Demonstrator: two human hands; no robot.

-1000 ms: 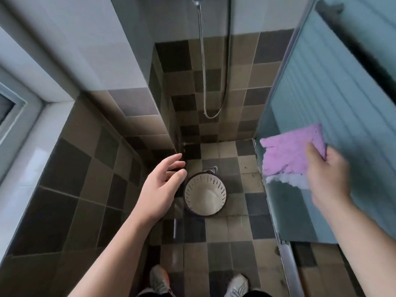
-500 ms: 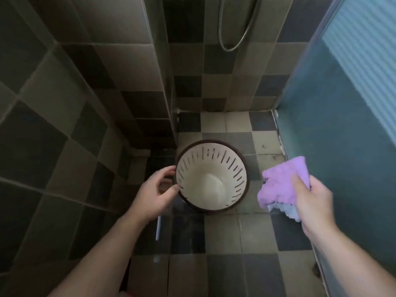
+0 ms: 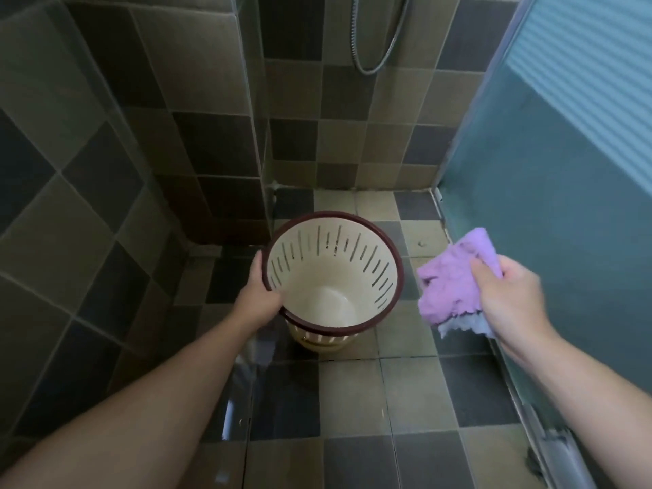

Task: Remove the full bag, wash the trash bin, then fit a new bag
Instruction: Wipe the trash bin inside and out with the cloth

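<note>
The left hand (image 3: 259,301) grips the trash bin (image 3: 333,273) by its dark red rim at about nine o'clock on the opening, fingers curled over the outside of the lip and the thumb side tucked at the rim's lower left edge. The bin stands near the middle of the view on the tiled shower floor (image 3: 352,393), its mouth tipped a little toward the camera, with no bag in it; the cream inside wall is slotted and the bottom looks bare. At three o'clock from the bin, well clear of its rim, the right hand (image 3: 511,301) is clamped on a purple cloth (image 3: 455,284), bunched between thumb and fingers, a paler layer showing at its lower edge. Judging by the thin slotted plastic, the bin should be light and fairly stiff, easy to tilt or lift with one hand, though the wall may flex if squeezed and a wet rim could turn slippery. The rim is the sound place to hold it, which leaves the inside free for the soft cloth. A shower hose (image 3: 379,40) loops at twelve o'clock, and a frosted glass door (image 3: 564,171) fills the two o'clock side.
</note>
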